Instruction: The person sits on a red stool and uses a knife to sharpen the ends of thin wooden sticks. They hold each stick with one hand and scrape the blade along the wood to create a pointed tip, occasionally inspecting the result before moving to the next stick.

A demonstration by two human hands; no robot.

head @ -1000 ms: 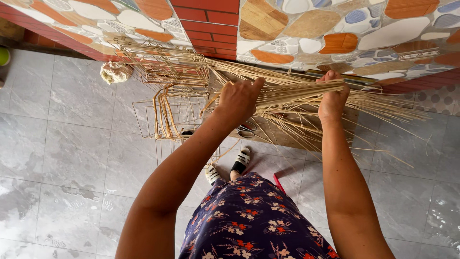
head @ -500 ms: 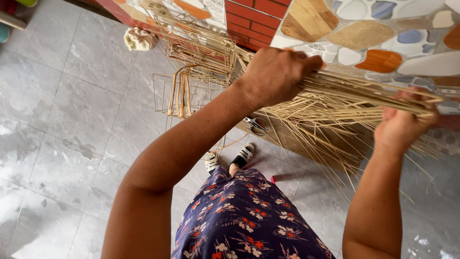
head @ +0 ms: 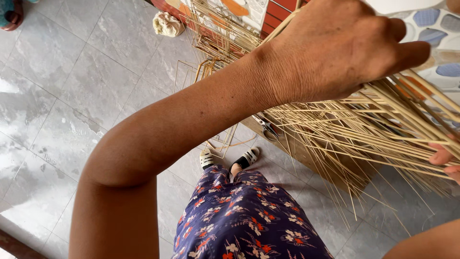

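Note:
A big bundle of thin pale bamboo strips point(head: 364, 129) fans out across the right half of the head view. My left hand point(head: 345, 48) lies on top of the bundle near the top, fingers curled over the strips. My right hand point(head: 445, 160) is mostly cut off at the right edge; only fingertips show, pinching strips from below. Both arms reach in from the bottom of the view, above my floral skirt point(head: 249, 220).
Thin bamboo frames point(head: 211, 72) lean against a tiled and brick wall point(head: 278, 12). Metal pliers point(head: 268, 128) lie on a low wooden surface under the strips. A crumpled cloth point(head: 166, 24) sits on the grey tile floor point(head: 72, 96). My sandalled feet point(head: 230, 160) stand below.
The view has closed in on the bundle. My left hand moved rightward along the strips and my right hand slid out toward the right edge, still gripping.

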